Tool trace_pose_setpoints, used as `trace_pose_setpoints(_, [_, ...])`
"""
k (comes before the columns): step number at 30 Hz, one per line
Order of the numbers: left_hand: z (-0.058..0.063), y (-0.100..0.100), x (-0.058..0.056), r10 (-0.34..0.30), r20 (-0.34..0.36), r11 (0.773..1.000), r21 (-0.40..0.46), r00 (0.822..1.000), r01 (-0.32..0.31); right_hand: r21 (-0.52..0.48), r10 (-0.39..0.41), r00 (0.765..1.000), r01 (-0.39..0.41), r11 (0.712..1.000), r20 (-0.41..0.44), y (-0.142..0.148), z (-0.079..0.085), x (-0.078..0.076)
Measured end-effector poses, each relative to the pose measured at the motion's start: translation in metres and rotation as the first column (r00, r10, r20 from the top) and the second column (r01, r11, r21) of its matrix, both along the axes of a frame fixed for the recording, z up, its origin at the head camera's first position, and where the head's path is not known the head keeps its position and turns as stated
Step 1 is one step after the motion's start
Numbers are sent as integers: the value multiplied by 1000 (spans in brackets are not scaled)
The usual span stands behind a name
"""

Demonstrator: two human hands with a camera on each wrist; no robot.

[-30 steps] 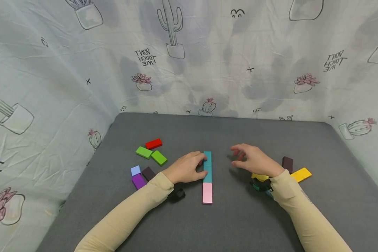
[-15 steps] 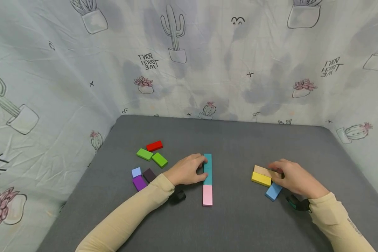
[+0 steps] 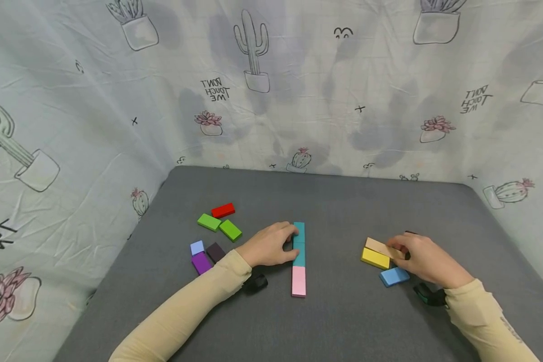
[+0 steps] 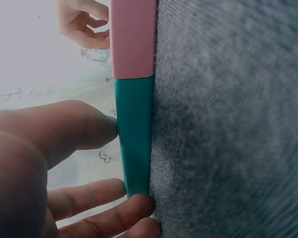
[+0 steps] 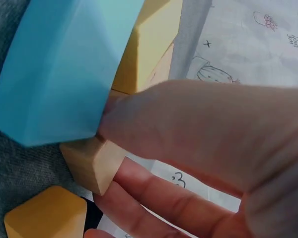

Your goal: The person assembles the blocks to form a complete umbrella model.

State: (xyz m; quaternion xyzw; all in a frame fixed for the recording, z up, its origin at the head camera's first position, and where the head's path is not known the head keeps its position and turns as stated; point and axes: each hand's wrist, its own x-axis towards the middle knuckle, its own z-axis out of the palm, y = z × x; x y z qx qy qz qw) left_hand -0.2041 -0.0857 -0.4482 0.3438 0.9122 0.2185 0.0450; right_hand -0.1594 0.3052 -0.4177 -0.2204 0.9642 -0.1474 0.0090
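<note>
Two teal blocks (image 3: 300,255) and a pink block (image 3: 298,281) form a straight row, end to end. My left hand (image 3: 269,245) rests beside it, thumb and fingertips touching the teal part, with a gap between thumb and fingers. Off to the right, my right hand (image 3: 427,260) pinches a plain wooden block (image 3: 376,246) between thumb and fingers. Against its near side lies a yellow block (image 3: 374,258); a blue block (image 3: 394,276) lies just below. The right wrist view shows the wooden block's end (image 5: 92,163) between thumb and fingers, with an orange-yellow block (image 5: 44,213) nearby.
Left of the row lie a red block (image 3: 223,210), two green blocks (image 3: 231,230), a light blue block (image 3: 197,247), a purple block (image 3: 201,263) and a dark brown block (image 3: 215,252). A printed cloth (image 3: 289,100) walls the grey table's (image 3: 335,322) far side.
My right hand has moved right and toward me, from above the table to the wooden block, which it now pinches. The blue block has turned slightly. My left hand has stayed at the row.
</note>
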Motion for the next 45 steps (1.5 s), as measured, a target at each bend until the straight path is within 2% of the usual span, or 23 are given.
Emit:
trace_pose_setpoints(8, [-1, 1, 0, 2, -7, 1000, -4, 1000, -2, -5, 3, 1000, -3, 1000, 5, -1, -1, -3])
trace_pose_setpoints(15, [0, 0, 0, 2, 5, 1000, -10, 1000, -2, -46, 39, 997, -42, 998, -74, -7, 4, -11])
trace_pose_setpoints(23, [0, 1, 0, 4, -2, 1000, -12, 1000, -4, -95, 53, 998, -56, 994, -44, -46, 10, -44])
trace_pose_setpoints(33, [2, 2, 0, 18, -5, 1000, -23, 1000, -18, -104, 138, 990, -137, 985, 5, -107, 13, -88])
trace_pose_setpoints(40, [2, 2, -1, 13, -5, 1000, -17, 1000, -13, -118, 179, 983, -173, 978, 42, -143, 15, -107])
trace_pose_setpoints(45, [1, 2, -1, 13, 6, 1000, -16, 1000, -13, -96, 226, 972, -220, 971, 58, -165, 10, -117])
